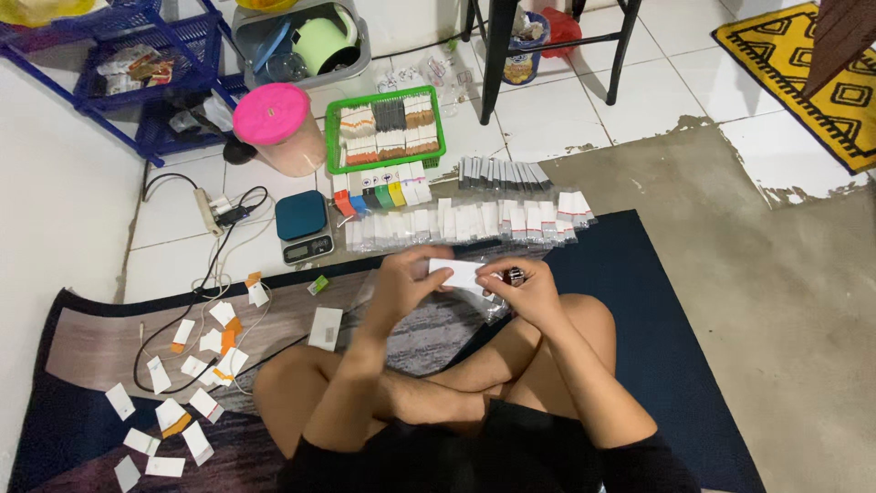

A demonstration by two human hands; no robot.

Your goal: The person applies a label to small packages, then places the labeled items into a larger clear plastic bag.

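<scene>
White flat paper packet (459, 272) sits pinched between both hands above the lap, near the dark rug's (639, 274) far edge. Left hand (404, 281) grips its left end; right hand (532, 290) clamps the right end plus a small dark object (513, 274), which might slip onto the rug.

White packet (459, 272), pink lid (271, 113).
</scene>
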